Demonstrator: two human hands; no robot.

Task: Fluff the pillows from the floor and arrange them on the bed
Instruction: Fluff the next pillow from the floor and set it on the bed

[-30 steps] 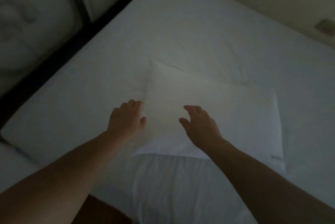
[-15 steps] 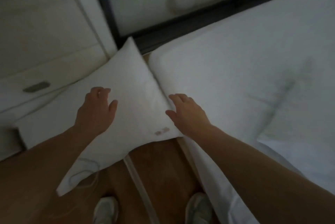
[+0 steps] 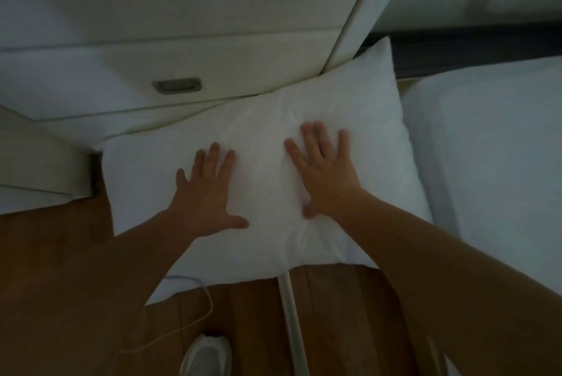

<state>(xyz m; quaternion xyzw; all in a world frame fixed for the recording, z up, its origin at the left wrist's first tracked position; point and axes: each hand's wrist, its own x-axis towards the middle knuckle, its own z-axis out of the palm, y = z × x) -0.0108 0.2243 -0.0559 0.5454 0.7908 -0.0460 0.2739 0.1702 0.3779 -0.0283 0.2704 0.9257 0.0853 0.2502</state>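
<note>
both hands flat on the floor pillow, fingers spread apart

the pillow (image 3: 273,181) lies on the floor between drawer unit (image 3: 182,65) and bed (image 3: 486,147); left hand (image 3: 206,193) and right hand (image 3: 325,172) grip nothing, so lifting may slip, or snag the cable (image 3: 194,315).

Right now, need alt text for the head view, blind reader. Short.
Two bare hands, left hand and right hand, press flat with fingers spread on a plump white rectangular pillow lying on the brown wooden floor. The white bed mattress lies to its right, a cream drawer unit behind, and a white sneaker below.
</note>
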